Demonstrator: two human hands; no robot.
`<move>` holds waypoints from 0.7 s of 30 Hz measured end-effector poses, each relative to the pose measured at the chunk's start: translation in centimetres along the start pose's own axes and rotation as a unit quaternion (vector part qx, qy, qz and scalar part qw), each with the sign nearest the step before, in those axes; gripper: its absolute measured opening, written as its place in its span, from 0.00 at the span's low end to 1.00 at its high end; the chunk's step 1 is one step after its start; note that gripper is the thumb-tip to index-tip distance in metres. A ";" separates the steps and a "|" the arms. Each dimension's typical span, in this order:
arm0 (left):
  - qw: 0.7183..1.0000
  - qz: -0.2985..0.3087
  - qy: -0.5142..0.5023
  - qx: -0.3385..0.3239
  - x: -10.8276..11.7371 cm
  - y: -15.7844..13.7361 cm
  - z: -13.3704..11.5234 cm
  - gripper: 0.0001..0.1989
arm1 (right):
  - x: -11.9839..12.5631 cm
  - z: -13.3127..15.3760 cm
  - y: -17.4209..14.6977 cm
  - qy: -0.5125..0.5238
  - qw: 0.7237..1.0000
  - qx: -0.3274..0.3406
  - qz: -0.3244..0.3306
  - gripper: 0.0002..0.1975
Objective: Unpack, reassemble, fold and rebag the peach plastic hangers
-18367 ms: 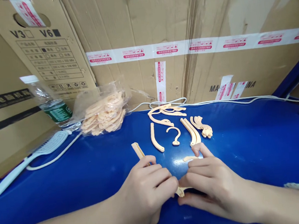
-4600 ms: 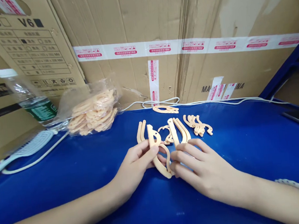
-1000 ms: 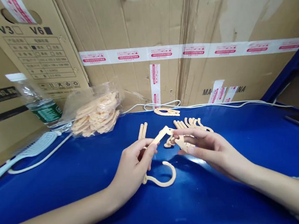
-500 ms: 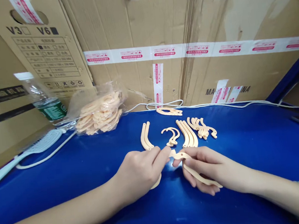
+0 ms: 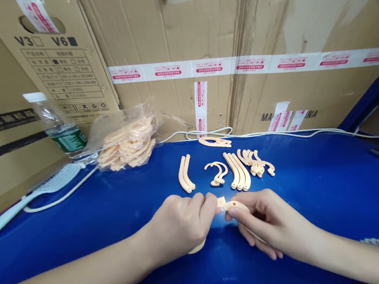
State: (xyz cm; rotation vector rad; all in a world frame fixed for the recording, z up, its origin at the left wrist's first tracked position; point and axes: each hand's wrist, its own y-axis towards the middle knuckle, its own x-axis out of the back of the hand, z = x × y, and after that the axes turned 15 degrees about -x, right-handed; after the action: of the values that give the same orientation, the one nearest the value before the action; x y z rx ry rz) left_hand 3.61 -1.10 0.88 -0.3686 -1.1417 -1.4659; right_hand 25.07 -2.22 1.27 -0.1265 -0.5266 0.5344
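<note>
My left hand is closed around a curved beige piece; its lower part shows beneath the palm, the rest is hidden by the fingers. A squared beige end juts from my left fingertips. Between thumb and fingers, my right hand grips another curved beige piece with a hole. The two ends meet or nearly meet between the hands; I cannot tell if they are joined. Just beyond lie two curved beige arms, small hooked pieces and three more curved arms.
More hooked pieces lie to the right, with flat beige pieces at the back. A plastic bag of beige parts, a water bottle and a pale blue hairbrush are at left. A white cable runs along the cardboard boxes.
Both hands have come slightly nearer to me. The right-hand piece has turned, and its long tail is now mostly hidden behind the thumb and fingers. The left fingers have curled tighter.
</note>
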 end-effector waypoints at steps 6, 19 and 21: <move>0.964 0.013 -0.218 0.150 -0.2 0.1 0.2 0.21 | 0.9 0.7 -0.4 -0.058 0.988 0.118 -0.077 0.19; 0.545 -0.108 -0.645 0.525 -0.3 0.6 1.5 0.19 | 12.8 -1.8 3.1 -0.257 0.871 0.192 -0.372 0.10; 0.506 -0.121 -0.657 0.546 -0.2 0.6 1.6 0.17 | 13.2 -2.9 4.1 -0.314 0.869 0.180 -0.337 0.14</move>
State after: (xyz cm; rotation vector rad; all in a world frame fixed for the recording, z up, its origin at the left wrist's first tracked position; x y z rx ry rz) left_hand 3.54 0.40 1.77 -0.3632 -3.1505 -0.0557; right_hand 34.36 8.14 3.68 0.5981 -1.0389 -0.0431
